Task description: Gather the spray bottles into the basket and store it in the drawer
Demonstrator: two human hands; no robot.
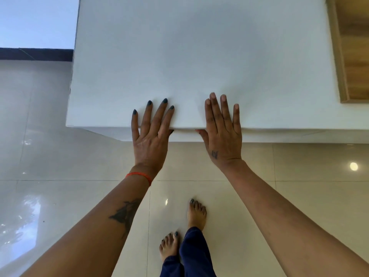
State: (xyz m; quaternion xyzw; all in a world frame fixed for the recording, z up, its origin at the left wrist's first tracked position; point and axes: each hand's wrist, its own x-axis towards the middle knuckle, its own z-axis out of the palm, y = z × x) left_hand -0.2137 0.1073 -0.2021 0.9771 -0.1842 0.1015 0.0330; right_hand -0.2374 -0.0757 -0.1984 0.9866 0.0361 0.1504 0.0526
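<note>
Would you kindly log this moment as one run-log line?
left hand: flat, open | right hand: flat, open | white counter: under both | bottles, basket: unseen

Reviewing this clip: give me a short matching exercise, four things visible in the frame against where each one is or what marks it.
Things:
1. left hand
2. right hand
3. wooden panel
4. white counter

Descriptions:
A. at the upper right edge of the view
B. orange thread around its wrist
C. both palms lie flat on its front edge
D. small tattoo on its back, near the wrist

Pairs: 1-B, 2-D, 3-A, 4-C
</note>
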